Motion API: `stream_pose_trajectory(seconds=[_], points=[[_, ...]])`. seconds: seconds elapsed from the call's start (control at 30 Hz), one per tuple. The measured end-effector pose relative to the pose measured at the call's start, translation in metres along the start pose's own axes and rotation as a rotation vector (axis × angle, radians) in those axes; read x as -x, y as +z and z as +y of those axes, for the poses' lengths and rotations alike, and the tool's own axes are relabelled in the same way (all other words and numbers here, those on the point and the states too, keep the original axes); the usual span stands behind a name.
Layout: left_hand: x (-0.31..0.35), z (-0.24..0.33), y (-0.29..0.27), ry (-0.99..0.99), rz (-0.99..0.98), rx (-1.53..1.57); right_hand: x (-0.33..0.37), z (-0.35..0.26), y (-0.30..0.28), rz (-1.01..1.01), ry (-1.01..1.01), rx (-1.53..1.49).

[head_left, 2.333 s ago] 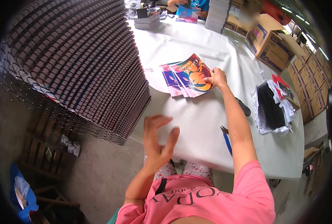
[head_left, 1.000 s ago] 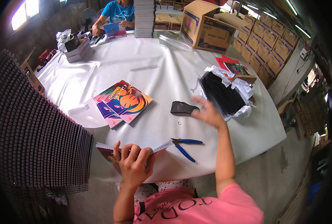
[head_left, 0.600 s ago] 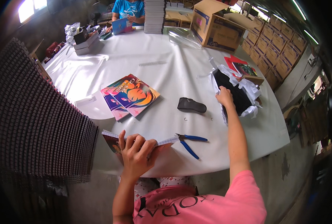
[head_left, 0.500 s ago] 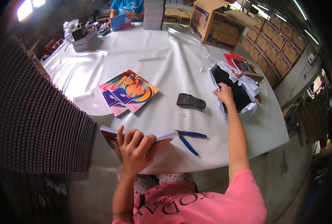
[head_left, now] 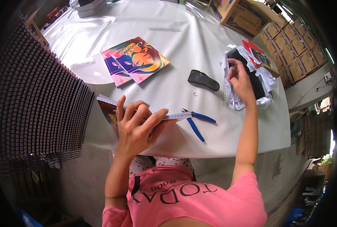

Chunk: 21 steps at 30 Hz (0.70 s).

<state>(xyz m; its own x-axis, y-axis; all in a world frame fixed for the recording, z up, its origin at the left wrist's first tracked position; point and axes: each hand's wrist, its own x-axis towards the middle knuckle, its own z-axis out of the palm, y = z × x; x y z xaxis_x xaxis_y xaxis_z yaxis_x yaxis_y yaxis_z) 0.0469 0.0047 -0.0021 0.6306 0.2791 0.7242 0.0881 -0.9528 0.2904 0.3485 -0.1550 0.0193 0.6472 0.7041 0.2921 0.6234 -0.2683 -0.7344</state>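
Notebook stays in our left hand, just above the near edge of the table and left of centre, its page edge turned up and our fingers wrapped over it, the same grip as half a second ago. Our view has tipped nearer, so the worker in blue and the tall pile before them have slipped out at the far side. We see the white-covered table spread across the middle, and at its left the big stack of coil-edged books. At far right stands the carton, now cut by the upper rim. Nearer, on the right, lies the black coil bundle in crumpled white paper. Our right hand, which was down at its left edge, now sits over it with fingers partly curled; beside the fingertips a long grey coil now shows distinctly along that edge, and we cannot tell whether they grip it. Two picture-covered books overlap left of centre, unmoved. Right of them rests the dark grey case; the blue-handled pliers lie spread near the notebook's right end. Farther off is a lone pale coil. Smallest, a curved wire bit lies near the case; we make out one, where two showed before.
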Motion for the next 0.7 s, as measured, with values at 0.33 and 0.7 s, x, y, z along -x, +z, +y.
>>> stream_pose_trajectory(seconds=[0.33, 0.7], points=[[0.008, 0.000, 0.008, -0.044, 0.105, -0.099, 0.063, -0.093, 0.040, -0.451, -0.159, -0.195], [0.004, 0.006, 0.012, -0.101, 0.161, -0.096, 0.056, -0.079, 0.046, -0.591, -0.366, -0.204]])
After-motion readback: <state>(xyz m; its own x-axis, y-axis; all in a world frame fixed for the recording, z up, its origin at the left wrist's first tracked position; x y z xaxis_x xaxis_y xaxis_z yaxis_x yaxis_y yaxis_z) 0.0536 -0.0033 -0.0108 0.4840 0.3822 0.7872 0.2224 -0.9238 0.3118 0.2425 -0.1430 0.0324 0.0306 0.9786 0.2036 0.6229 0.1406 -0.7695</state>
